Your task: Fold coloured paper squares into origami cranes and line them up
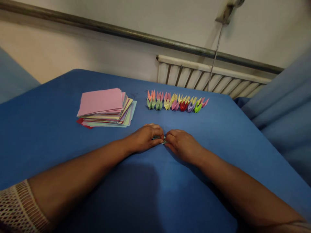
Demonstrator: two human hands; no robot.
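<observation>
At the middle of the blue table, my left hand [149,137] and my right hand [182,144] meet with fingers closed on a small piece of folded paper [164,141]. The paper looks pale, greenish or bluish, and my fingers hide most of it. Thumbs and fingertips of both hands pinch it close to the table surface. Beyond my hands stand two rows of small folded paper cranes [175,105] in pink, yellow, green, red and purple. A thick stack of coloured paper sheets [102,103], pink on top, lies to the left.
The blue table [136,194] runs back towards a wall with a metal pipe [145,38] and a white radiator [194,74]. A cord [216,51] hangs in front of the radiator. Blue curtains [289,113] hang at the right, close to the table's edge.
</observation>
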